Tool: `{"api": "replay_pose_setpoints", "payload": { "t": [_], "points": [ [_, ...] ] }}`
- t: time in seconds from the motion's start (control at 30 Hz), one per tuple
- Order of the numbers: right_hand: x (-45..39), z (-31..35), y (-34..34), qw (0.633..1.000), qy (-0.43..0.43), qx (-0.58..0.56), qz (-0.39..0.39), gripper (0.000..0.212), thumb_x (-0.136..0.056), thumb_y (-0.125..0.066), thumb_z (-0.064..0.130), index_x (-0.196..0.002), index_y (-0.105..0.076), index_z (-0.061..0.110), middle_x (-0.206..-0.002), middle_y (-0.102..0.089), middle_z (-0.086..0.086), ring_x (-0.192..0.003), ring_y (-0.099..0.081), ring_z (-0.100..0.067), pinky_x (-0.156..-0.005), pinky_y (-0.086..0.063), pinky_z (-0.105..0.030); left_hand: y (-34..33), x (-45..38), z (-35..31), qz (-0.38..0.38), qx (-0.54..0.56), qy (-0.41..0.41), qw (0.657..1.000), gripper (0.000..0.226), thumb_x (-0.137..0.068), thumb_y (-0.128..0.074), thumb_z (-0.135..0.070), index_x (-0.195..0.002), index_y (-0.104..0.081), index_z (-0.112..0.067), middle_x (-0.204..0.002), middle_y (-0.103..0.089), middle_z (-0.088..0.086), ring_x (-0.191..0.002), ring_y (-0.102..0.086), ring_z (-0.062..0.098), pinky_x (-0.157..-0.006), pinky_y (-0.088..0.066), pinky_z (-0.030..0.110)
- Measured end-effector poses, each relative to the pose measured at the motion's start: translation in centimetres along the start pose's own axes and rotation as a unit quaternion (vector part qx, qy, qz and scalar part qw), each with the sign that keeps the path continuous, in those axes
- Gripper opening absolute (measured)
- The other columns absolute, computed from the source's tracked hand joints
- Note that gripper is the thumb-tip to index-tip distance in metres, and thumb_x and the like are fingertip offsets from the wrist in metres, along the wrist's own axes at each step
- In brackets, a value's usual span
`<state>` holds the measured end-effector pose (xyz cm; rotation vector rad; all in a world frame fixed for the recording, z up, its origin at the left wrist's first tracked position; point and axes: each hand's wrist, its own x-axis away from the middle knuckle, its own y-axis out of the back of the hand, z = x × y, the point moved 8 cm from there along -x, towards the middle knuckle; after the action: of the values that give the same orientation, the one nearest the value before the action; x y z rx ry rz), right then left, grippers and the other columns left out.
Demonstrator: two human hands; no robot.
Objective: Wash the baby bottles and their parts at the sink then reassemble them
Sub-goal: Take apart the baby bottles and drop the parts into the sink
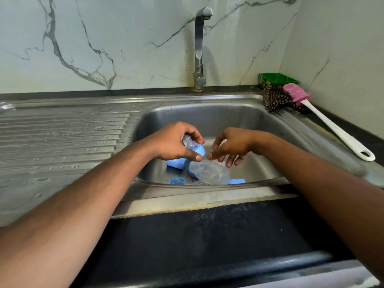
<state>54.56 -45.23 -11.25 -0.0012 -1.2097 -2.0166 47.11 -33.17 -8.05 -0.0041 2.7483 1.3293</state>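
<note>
Over the steel sink basin, my left hand grips a clear teat with its light blue screw ring. My right hand hovers just to its right, fingers loosely spread and holding nothing. Below them on the basin floor lies a clear baby bottle on its side. A light blue cap lies under my left hand. Another blue ring with a teat and a further blue part lie near the basin's front wall.
The tap stands behind the basin with no water running. A ribbed wet drainboard fills the left. At the right rim lie a pink bottle brush with a white handle, a checked cloth and a green box.
</note>
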Motion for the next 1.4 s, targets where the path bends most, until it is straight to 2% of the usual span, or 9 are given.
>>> {"api": "replay_pose_setpoints", "payload": {
  "t": [0.1, 0.23, 0.3, 0.43, 0.53, 0.77, 1.0, 1.13, 1.4],
  "points": [
    [-0.1, 0.5, 1.0, 0.995, 0.033, -0.075, -0.052, 0.029, -0.1, -0.059, 0.026, -0.114, -0.063, 0.001, -0.087, -0.071, -0.01, -0.07, -0.065, -0.024, -0.061, -0.052, -0.03, 0.7, -0.4, 0.0, -0.038, 0.045, -0.003, 0.998, 0.039, -0.071, -0.088, -0.014, -0.105, -0.07, -0.015, -0.091, -0.066, -0.008, -0.054, -0.054, -0.012, -0.057, -0.042, 0.006],
    [0.5, 2.2, 1.4, 0.961, 0.083, -0.259, -0.046, 0.055, -0.103, -0.039, 0.052, -0.11, -0.064, 0.005, -0.091, -0.074, -0.016, -0.076, -0.069, -0.027, -0.072, -0.058, -0.038, 2.5, -0.2, 0.8, -0.141, 0.145, 0.017, 0.979, 0.04, -0.064, -0.091, -0.016, -0.097, -0.068, -0.02, -0.087, -0.069, -0.004, -0.063, -0.06, 0.001, -0.061, -0.059, 0.032],
    [0.9, 3.1, 1.1, 0.946, 0.108, -0.304, -0.024, 0.058, -0.098, -0.044, 0.058, -0.11, -0.066, 0.005, -0.095, -0.073, -0.017, -0.081, -0.072, -0.028, -0.078, -0.06, -0.042, 3.1, 0.0, 0.3, -0.17, 0.169, -0.006, 0.971, 0.04, -0.061, -0.092, -0.016, -0.092, -0.066, -0.02, -0.09, -0.071, -0.001, -0.067, -0.064, 0.007, -0.061, -0.06, 0.033],
    [1.3, 3.9, 1.2, 0.909, 0.153, -0.389, -0.012, 0.03, -0.097, -0.06, 0.031, -0.113, -0.062, 0.005, -0.091, -0.068, -0.013, -0.083, -0.072, -0.026, -0.077, -0.061, -0.039, 3.9, 0.3, -1.2, -0.197, 0.184, -0.072, 0.96, 0.043, -0.056, -0.091, -0.024, -0.093, -0.07, -0.013, -0.098, -0.075, 0.0, -0.089, -0.071, 0.015, -0.082, -0.059, 0.032],
    [1.6, 4.1, 1.8, 0.878, 0.181, -0.443, -0.012, 0.027, -0.086, -0.07, 0.026, -0.106, -0.062, 0.011, -0.085, -0.07, -0.009, -0.082, -0.071, -0.024, -0.071, -0.061, -0.033, 3.9, 0.3, -2.1, -0.194, 0.207, -0.09, 0.955, 0.032, -0.063, -0.088, -0.012, -0.089, -0.07, -0.018, -0.097, -0.075, 0.005, -0.083, -0.071, 0.014, -0.084, -0.06, 0.034],
    [1.8, 3.8, 2.3, 0.884, 0.185, -0.427, -0.038, 0.03, -0.081, -0.074, 0.018, -0.106, -0.069, 0.003, -0.086, -0.074, -0.015, -0.074, -0.074, -0.027, -0.063, -0.06, -0.026, 3.7, 0.8, -1.5, -0.168, 0.199, -0.01, 0.965, 0.027, -0.077, -0.082, -0.007, -0.1, -0.075, -0.019, -0.087, -0.075, 0.014, -0.043, -0.054, 0.009, -0.041, -0.043, 0.016],
    [1.7, 4.2, 2.5, 0.889, 0.194, -0.407, -0.077, 0.028, -0.088, -0.072, 0.017, -0.112, -0.068, 0.002, -0.09, -0.066, -0.016, -0.076, -0.065, -0.026, -0.07, -0.062, -0.03, 3.9, 1.2, -2.2, -0.219, 0.097, 0.0, 0.971, 0.022, -0.085, -0.077, -0.018, -0.09, -0.068, -0.038, -0.084, -0.075, -0.008, -0.049, -0.068, 0.021, -0.043, -0.045, 0.018],
    [1.8, 4.5, 2.1, 0.896, 0.19, -0.396, -0.062, 0.017, -0.088, -0.071, 0.015, -0.103, -0.07, 0.006, -0.087, -0.066, -0.014, -0.071, -0.064, -0.023, -0.073, -0.063, -0.032, 3.8, 1.4, -1.7, -0.225, 0.095, 0.033, 0.969, 0.017, -0.084, -0.078, -0.018, -0.078, -0.067, -0.03, -0.073, -0.074, -0.001, -0.048, -0.068, 0.017, -0.041, -0.041, 0.016],
    [2.0, 4.7, 1.9, 0.905, 0.188, -0.366, -0.103, 0.037, -0.082, -0.078, 0.016, -0.112, -0.068, -0.005, -0.08, -0.07, -0.009, -0.072, -0.062, -0.03, -0.066, -0.063, -0.032, 3.4, 1.3, -1.3, -0.25, 0.036, 0.078, 0.964, 0.023, -0.083, -0.058, 0.001, -0.082, -0.072, -0.018, -0.07, -0.072, 0.0, -0.049, -0.068, 0.011, -0.047, -0.053, 0.025]
  ]
}}
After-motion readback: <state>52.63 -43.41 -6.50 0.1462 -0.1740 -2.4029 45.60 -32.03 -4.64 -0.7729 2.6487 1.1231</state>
